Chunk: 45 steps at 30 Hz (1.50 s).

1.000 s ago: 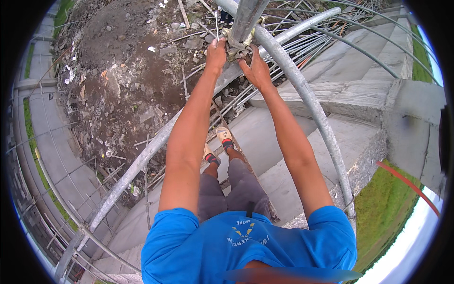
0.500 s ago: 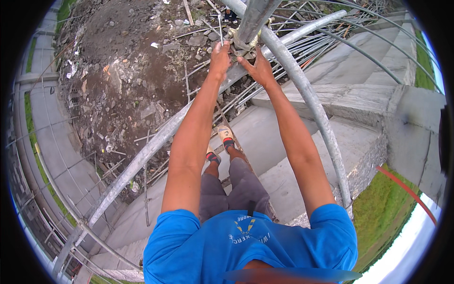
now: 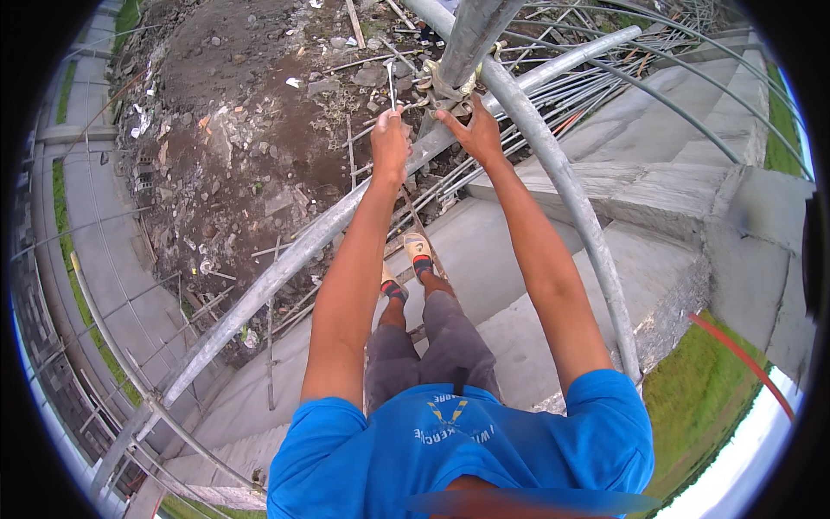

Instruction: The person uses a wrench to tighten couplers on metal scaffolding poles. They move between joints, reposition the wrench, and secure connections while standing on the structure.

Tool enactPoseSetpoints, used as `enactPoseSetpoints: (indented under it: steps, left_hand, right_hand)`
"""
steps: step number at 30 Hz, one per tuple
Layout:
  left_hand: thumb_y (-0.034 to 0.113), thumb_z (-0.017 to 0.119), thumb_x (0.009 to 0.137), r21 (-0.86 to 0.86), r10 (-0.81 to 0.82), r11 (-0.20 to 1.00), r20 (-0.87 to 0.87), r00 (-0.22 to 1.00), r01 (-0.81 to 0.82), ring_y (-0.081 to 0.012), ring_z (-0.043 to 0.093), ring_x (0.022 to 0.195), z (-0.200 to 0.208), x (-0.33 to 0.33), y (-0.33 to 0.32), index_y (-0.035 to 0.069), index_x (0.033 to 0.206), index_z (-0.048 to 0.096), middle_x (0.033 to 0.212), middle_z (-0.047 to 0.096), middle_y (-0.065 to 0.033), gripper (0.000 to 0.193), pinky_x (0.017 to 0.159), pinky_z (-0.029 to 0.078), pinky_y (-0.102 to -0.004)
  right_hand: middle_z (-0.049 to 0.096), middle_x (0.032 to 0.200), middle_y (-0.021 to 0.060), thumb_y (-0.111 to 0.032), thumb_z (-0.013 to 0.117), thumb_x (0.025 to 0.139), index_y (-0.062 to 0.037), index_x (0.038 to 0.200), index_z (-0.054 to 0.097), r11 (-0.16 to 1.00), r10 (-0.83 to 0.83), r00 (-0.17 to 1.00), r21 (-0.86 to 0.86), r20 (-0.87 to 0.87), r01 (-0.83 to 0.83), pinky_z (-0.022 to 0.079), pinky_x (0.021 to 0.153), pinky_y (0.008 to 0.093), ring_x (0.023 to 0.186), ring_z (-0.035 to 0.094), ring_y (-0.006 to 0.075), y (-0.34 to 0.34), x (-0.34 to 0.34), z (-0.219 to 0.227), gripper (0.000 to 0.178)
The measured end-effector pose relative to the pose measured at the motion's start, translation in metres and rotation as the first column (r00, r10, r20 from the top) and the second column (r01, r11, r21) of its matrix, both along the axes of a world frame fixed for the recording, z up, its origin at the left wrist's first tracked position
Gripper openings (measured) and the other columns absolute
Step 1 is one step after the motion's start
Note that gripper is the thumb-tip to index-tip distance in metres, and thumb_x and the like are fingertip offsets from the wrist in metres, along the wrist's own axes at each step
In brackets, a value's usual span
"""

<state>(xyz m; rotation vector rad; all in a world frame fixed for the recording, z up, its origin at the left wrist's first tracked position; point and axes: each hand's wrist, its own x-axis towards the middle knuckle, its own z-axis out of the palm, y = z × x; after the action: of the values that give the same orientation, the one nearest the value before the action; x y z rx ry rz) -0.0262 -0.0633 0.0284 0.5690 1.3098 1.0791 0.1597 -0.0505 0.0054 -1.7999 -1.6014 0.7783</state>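
Observation:
My left hand (image 3: 392,147) is closed round the lower end of a slim shiny wrench (image 3: 392,86), whose shaft points up and away from me. Just right of it, a metal scaffold clamp (image 3: 450,90) sits where an upright pipe (image 3: 475,39) meets the sloping galvanized pipes. My right hand (image 3: 477,134) has its thumb and fingers on either side of the clamp's near part, gripping it. The wrench head stands apart from the clamp, to its left. The clamp's far side is hidden.
A long galvanized pipe (image 3: 277,275) runs diagonally under my arms, and a curved-looking one (image 3: 562,164) passes on the right. Below lie rubble-strewn soil (image 3: 216,112) and concrete ledges (image 3: 622,195). My feet (image 3: 417,246) stand on a narrow support. Several loose pipes lie beyond.
My left hand has drawn back slightly toward me and left, taking the wrench away from the clamp. My right hand stays at the clamp. The view has shifted slightly.

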Motion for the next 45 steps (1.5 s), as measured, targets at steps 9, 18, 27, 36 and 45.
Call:
enactPoseSetpoints:
  steps: [9,18,27,36,45]
  left_hand:
    - [0.031,0.041,0.111,0.1,-0.201,0.966,-0.293,0.935,0.239,-0.008,0.049,0.061,-0.004,-0.028,0.011,0.002,0.12,0.061,0.073,0.053,0.0021,0.037,0.055,0.042,-0.025]
    - [0.034,0.055,0.104,0.08,-0.261,0.855,-0.787,0.558,0.512,-0.0344,0.068,0.089,0.006,-0.07,0.016,0.001,0.122,0.065,0.092,0.07,-0.0202,0.039,0.082,0.051,-0.0437]
    - [0.024,0.049,0.106,-0.184,-0.342,0.657,-0.937,0.071,0.731,-0.0446,0.068,0.088,0.06,-0.081,0.04,0.003,0.122,0.062,0.089,0.069,-0.0251,0.029,0.079,0.051,-0.0533]
    - [0.01,0.053,0.095,-0.444,-0.079,0.35,-0.891,-0.446,0.825,-0.0421,0.071,0.089,0.105,-0.065,0.101,0.004,0.111,0.067,0.088,0.071,-0.0231,0.022,0.078,0.057,-0.052]
    - [0.004,0.059,0.088,-0.531,-0.04,0.29,-0.838,-0.544,0.796,-0.0389,0.073,0.089,0.12,-0.041,0.121,0.0,0.097,0.071,0.092,0.074,-0.0216,0.017,0.077,0.06,-0.0491]
  right_hand:
    - [0.059,0.135,0.0348,-0.075,0.072,0.079,0.0089,0.15,0.04,0.998,0.056,0.998,0.038,-0.014,-0.056,0.045,0.11,0.0448,0.129,0.058,0.0442,0.003,0.008,-0.01,0.114]
    - [0.061,0.132,0.0349,-0.079,0.07,0.077,0.0071,0.152,0.038,0.998,0.037,0.998,-0.053,-0.046,-0.04,0.046,0.109,0.0446,0.128,0.059,0.0439,0.008,0.009,-0.004,0.118]
    - [0.066,0.125,0.0304,-0.071,0.084,0.066,0.0055,0.146,0.046,0.995,-0.09,0.991,0.045,-0.098,0.094,0.05,0.103,0.0438,0.118,0.065,0.0416,0.007,-0.009,0.002,0.117]
    - [0.07,0.116,0.0316,-0.062,0.088,0.063,0.0098,0.134,0.058,0.957,-0.258,0.965,0.125,-0.043,0.261,0.053,0.099,0.0429,0.112,0.069,0.0408,0.006,-0.023,-0.005,0.106]
    - [0.068,0.118,0.0336,-0.067,0.087,0.059,0.0135,0.132,0.058,0.951,-0.295,0.954,0.113,0.052,0.288,0.053,0.099,0.045,0.111,0.068,0.0425,0.012,-0.025,-0.012,0.112]
